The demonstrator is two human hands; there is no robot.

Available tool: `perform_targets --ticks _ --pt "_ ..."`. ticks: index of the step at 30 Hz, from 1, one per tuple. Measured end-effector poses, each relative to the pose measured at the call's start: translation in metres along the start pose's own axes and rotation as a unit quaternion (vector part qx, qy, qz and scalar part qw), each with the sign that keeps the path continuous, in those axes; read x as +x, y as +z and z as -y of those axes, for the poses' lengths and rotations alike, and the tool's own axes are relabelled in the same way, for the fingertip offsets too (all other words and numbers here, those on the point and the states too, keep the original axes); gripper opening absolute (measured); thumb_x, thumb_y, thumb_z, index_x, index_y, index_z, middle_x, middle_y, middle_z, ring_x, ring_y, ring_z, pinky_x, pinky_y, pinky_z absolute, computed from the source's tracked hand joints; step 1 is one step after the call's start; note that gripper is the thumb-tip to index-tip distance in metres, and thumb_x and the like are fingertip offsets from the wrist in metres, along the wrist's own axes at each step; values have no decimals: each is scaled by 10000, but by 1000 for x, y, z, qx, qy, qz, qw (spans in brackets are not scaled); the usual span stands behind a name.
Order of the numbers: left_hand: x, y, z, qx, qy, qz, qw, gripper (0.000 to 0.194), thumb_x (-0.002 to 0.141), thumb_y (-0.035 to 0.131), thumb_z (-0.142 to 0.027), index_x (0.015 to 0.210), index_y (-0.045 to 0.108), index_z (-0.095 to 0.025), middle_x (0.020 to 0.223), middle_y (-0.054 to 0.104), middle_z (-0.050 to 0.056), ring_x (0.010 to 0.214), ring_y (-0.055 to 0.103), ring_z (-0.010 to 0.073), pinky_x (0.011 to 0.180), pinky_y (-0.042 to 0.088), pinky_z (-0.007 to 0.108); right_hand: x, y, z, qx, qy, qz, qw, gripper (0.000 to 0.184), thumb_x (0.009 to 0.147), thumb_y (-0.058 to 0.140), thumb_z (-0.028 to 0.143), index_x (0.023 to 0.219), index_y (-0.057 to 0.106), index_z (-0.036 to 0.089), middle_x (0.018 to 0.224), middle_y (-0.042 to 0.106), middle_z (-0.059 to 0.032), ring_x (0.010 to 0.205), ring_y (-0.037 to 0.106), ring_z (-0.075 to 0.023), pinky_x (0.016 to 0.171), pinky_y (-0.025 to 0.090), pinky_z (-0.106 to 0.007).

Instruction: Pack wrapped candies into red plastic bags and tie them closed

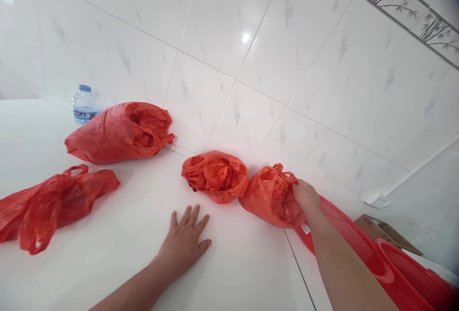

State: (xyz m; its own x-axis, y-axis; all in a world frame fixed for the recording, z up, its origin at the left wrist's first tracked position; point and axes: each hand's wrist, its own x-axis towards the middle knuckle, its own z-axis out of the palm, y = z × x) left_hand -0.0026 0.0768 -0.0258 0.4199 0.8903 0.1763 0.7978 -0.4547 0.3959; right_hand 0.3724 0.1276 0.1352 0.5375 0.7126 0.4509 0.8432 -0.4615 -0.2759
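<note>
My left hand point(187, 241) lies flat on the white tabletop point(143, 206), fingers spread, holding nothing. Just beyond its fingertips sits a bunched red plastic bag point(217, 176). My right hand point(306, 196) is closed on the right side of another red plastic bag point(267, 196), which touches the first one and stands near the table's right edge. The fingertips of that hand are partly hidden by the bag. A larger, filled red plastic bag point(111, 134) rests on its side at the back left. Nearer on the left lies a long, crumpled red plastic bag point(68, 201).
A clear bottle with a blue cap point(85, 105) stands by the tiled wall point(229, 38). Beyond the table's right edge are red plastic chairs point(349, 230), a cardboard box point(387, 234) and a wall socket point(377, 200).
</note>
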Motion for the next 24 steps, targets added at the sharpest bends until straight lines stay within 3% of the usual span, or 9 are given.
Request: perform_targets --ticks 7,12,16,19,22,24 --pt "0 1 -1 2 0 -3 1000 581 853 409 -483 1397 389 -282 1523 217 117 1394 171 371 1072 91 640 10 -20 -4 -13 32 -57 998 375 813 356 265 979 673 153 946 650 -159 792 588 -243 611 387 -315" --pt "1 -2 -2 7 0 4 1000 586 856 401 -486 1401 384 -272 1523 215 121 1394 167 375 1066 93 646 8 -23 -3 16 8 -43 999 358 810 352 244 941 672 150 859 671 -115 744 585 -211 623 391 -291" --pt "1 -3 -3 8 -4 9 1000 588 852 412 -475 1401 385 -265 1525 208 124 1395 167 376 1067 84 646 6 -29 5 36 -18 -20 999 397 779 464 309 1109 599 134 915 665 -108 754 586 -202 617 397 -276" --pt "0 -3 -3 8 -4 10 1000 587 853 408 -475 1401 385 -264 1526 203 125 1396 165 374 1068 82 643 -6 -36 17 37 -48 -27 998 498 783 482 354 1233 494 141 1021 632 -118 828 575 -217 639 391 -288" --pt "-1 -2 -2 6 -1 11 1000 588 854 407 -473 1404 378 -266 1528 194 127 1398 157 370 1069 78 639 -30 -40 31 39 -107 -4 994 363 817 436 358 1117 568 203 1007 631 -75 850 569 -205 660 381 -282" --pt "-1 -3 -3 7 -2 16 1000 592 856 402 -479 1408 371 -265 1528 194 129 1400 152 368 1071 74 637 -48 -37 39 43 -155 43 986 343 777 515 355 1090 591 239 1052 622 -52 860 573 -194 663 379 -265"
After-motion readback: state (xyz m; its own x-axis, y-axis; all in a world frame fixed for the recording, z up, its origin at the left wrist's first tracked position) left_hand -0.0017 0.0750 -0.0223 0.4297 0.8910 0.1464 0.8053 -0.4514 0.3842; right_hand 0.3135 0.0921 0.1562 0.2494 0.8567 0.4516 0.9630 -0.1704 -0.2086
